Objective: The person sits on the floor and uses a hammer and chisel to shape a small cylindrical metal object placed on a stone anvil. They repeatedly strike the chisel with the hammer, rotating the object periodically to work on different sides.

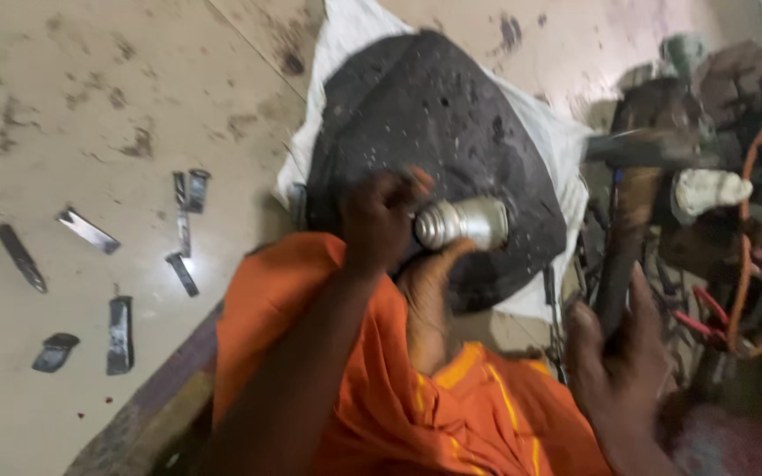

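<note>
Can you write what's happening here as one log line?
left hand: holds metal screw cap on black stone | right hand: grips hammer handle

A floor-level repair workshop is shown: metal scraps [90, 231] strewn left, a stained floor [90, 106], tangled wires [743, 264] right.

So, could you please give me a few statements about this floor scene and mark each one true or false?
1. The left hand holds a silvery threaded metal piece against the dark round slab. True.
2. The right hand is empty. False: it grips a dark tool handle.
3. The slab lies on a white cloth. True.
4. The flat metal scraps lie on the slab. False: they lie on the floor to its left.
</note>
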